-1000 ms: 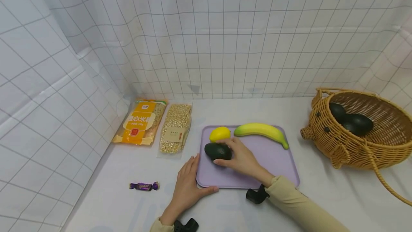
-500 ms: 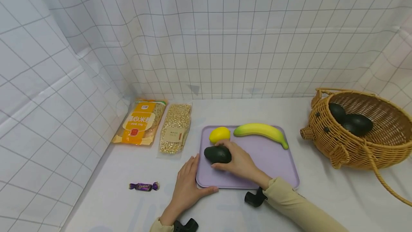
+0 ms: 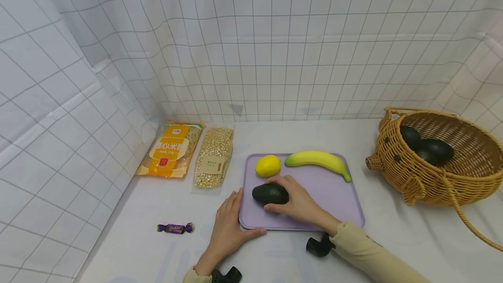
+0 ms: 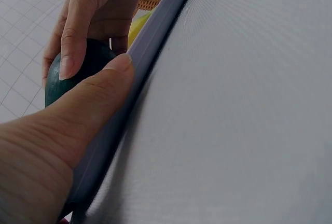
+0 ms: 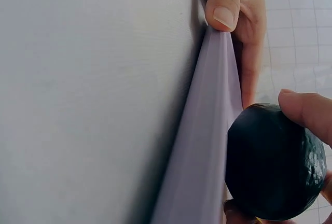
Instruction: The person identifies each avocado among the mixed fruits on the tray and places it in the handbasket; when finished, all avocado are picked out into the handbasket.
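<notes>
My right hand (image 3: 296, 200) grips a dark green avocado (image 3: 269, 194) over the left part of a lilac tray (image 3: 314, 213). In the right wrist view the thumb and fingers curl round the avocado (image 5: 275, 162) from either side. My left hand (image 3: 232, 226) rests at the tray's front left corner, fingers straight along its left side and thumb against the front edge; the left wrist view shows this thumb (image 4: 98, 94) at the rim. Behind the avocado a yellow lemon (image 3: 268, 166) lies on the tray, with a banana (image 3: 318, 160) to its right.
A pig-shaped wicker basket (image 3: 412, 182) with dark avocados (image 3: 434, 152) inside stands at the right. Toward the back left lie an orange food packet (image 3: 170, 150) and a clear bag of grains (image 3: 213, 156). A purple wrapped candy (image 3: 175, 228) is at the front left.
My right hand has brought the avocado slightly toward me and to the right, away from the lemon. The left hand has stayed at the tray corner.
</notes>
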Demonstrator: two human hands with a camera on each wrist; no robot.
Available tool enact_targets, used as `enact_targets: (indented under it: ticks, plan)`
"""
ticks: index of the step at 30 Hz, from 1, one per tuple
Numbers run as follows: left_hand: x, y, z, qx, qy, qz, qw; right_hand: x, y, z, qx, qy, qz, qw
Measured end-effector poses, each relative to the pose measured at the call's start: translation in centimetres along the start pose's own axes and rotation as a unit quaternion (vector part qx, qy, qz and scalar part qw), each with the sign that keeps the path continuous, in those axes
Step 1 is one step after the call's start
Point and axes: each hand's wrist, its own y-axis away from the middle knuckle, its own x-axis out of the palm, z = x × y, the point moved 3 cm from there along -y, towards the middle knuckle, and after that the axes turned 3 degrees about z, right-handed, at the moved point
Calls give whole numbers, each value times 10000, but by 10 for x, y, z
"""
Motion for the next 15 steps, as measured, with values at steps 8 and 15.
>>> enact_targets:
  ticks: [8, 15]
  plan:
    - [0, -1, 1, -79, 28, 49, 10000, -7, 9, -4, -67, -129, 75, 9999]
    - [1, -1, 0, -70, 16, 49, 10000, -17, 16, -7, -209, -114, -31, 9997]
